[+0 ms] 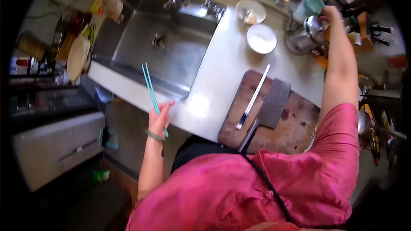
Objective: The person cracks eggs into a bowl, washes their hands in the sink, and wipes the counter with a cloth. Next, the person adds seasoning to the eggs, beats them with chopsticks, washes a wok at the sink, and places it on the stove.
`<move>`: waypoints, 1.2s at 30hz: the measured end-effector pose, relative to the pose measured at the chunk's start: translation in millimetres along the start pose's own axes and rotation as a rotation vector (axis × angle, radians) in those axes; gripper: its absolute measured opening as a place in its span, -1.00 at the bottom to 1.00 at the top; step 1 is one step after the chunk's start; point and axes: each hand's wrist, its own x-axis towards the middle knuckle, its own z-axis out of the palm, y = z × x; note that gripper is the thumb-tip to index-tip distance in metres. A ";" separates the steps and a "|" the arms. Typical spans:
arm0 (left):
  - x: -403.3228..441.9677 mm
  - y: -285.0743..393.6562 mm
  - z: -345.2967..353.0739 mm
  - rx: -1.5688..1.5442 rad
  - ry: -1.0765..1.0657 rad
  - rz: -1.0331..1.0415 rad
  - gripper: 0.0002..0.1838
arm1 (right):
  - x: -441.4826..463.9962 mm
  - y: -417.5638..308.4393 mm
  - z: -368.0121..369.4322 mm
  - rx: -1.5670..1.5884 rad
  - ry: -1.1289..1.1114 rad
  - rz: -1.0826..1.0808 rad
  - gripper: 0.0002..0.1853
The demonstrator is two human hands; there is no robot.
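Observation:
My left hand (158, 120), with a green band at the wrist, is closed around a pair of teal chopsticks (150, 86). Their tips point up and away, over the sink's near edge. Out at the far right, my right hand (330, 13) is closed at the handle of a metal kettle (299, 40); the fingers are partly hidden. The kettle appears to stand on the counter, its lid on. Left of it are a white bowl (261, 39) and, behind that, another bowl (251, 11) with something small inside.
A cleaver (275, 102) and a thin white stick-like item (255, 95) lie on the wooden cutting board (233, 113) in front of me. The steel sink (132, 38) is at left. A knife block (364, 32) stands beyond my right forearm. Packets and jars line the back.

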 end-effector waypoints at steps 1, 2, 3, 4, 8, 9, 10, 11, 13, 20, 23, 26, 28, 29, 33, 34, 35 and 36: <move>-1.5 -0.2 -1.3 -0.015 -0.013 0.011 -0.73 | -32.7 -9.3 8.6 0.026 -0.004 -0.005 -0.78; -2.6 1.4 1.3 -0.025 0.018 0.008 -0.72 | -18.6 -8.4 12.3 -0.051 -0.021 0.044 -0.81; -4.1 3.5 5.0 -0.035 0.045 0.011 -0.71 | 2.8 -2.2 12.6 -0.128 -0.033 0.089 -0.84; -5.1 6.2 7.1 -0.038 0.046 -0.009 -0.71 | 22.1 6.1 13.5 -0.162 -0.041 0.057 -0.89; -4.5 12.6 17.0 -0.064 0.029 0.000 -0.68 | 63.2 22.3 8.3 -0.207 -0.126 0.036 -0.91; -2.9 13.6 18.2 -0.063 0.037 -0.005 -0.68 | 70.4 26.7 9.7 -0.230 -0.154 0.027 -0.88; -1.0 14.0 18.7 -0.069 0.028 0.000 -0.68 | 73.4 29.2 9.7 -0.205 -0.156 0.031 -0.85; -0.7 14.1 18.7 -0.076 0.018 0.009 -0.69 | 75.1 30.4 7.5 -0.151 -0.042 0.041 -0.79; 0.4 15.7 16.8 -0.076 0.011 0.033 -0.69 | 79.8 35.7 -3.2 -0.701 -0.009 -0.193 -0.79; 26.4 16.7 -15.1 -0.141 0.051 0.098 -0.59 | -142.2 -60.2 -1.4 -0.643 0.936 -0.868 -0.63; 37.8 37.2 -25.5 -0.125 0.027 0.289 -0.56 | -241.0 -116.5 44.5 -0.458 1.048 -1.385 -0.70; 57.6 60.6 -42.2 -0.242 -0.063 0.309 -0.54 | -337.4 -170.4 137.3 0.005 0.499 -1.362 -0.79; 78.3 71.6 -62.1 -0.351 -0.157 0.300 -0.52 | -369.3 -206.7 194.7 0.167 0.112 -1.266 -0.80; 82.9 77.8 -70.9 -0.346 -0.185 0.295 -0.52 | -388.7 -227.8 220.2 0.088 0.042 -1.218 -0.70; 101.8 110.5 -113.0 -0.320 -0.300 0.267 -0.51 | -416.9 -316.4 323.6 0.617 -0.293 -0.572 -0.52; 105.2 118.5 -126.0 -0.276 -0.333 0.300 -0.50 | -417.9 -331.7 337.3 0.612 -0.271 -0.564 -0.52; 108.7 125.7 -138.0 -0.227 -0.364 0.331 -0.50 | -416.9 -343.1 348.7 0.634 -0.307 -0.518 -0.54; 112.5 131.1 -149.2 -0.191 -0.345 0.340 -0.50 | -413.3 -351.9 357.5 0.662 -0.342 -0.462 -0.55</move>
